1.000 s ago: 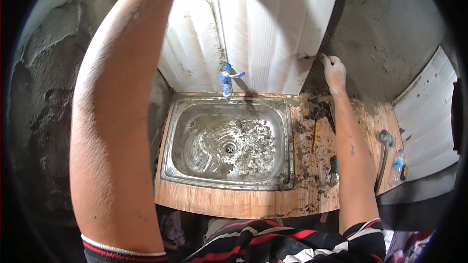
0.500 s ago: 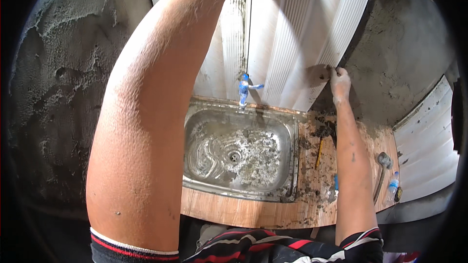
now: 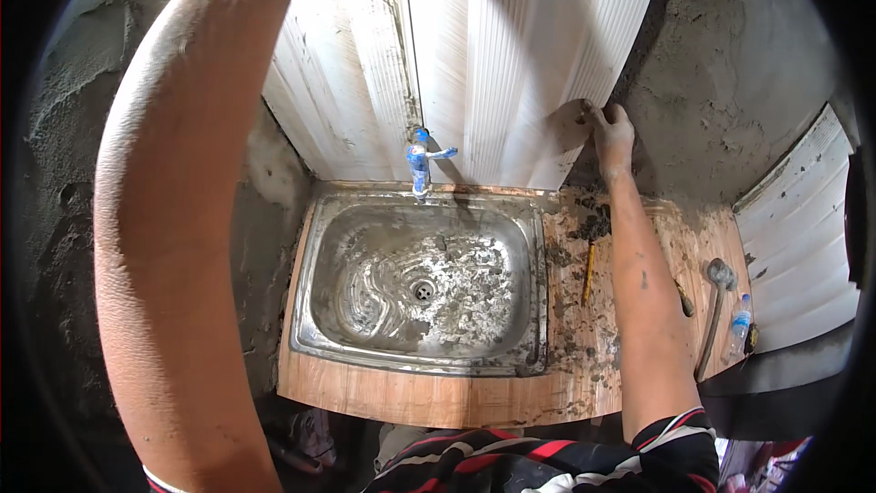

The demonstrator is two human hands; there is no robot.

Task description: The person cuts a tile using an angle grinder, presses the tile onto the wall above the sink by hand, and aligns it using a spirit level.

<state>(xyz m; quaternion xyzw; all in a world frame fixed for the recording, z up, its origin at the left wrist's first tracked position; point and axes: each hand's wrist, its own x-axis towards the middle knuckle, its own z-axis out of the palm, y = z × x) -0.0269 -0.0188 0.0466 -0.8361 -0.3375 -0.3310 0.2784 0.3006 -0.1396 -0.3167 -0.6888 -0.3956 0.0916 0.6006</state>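
My left forearm reaches up past the top edge, so that hand is out of sight. My right hand has its fingers pinched on the lower right edge of a tall white ribbed panel. Beside that panel stands another white panel, smeared with mortar along their joint. A tap in blue-and-white wrapping rises at the back of a steel sink, whose basin is streaked with grey and white residue.
The wooden counter carries mortar clumps, a thin yellow tool, a mallet and a plastic bottle. Rough plaster covers the walls either side. Another white panel leans at the right.
The view has shifted back and forth slightly. My left forearm now lies farther left relative to the sink and tap. My right hand stays at the panel's edge with little movement.
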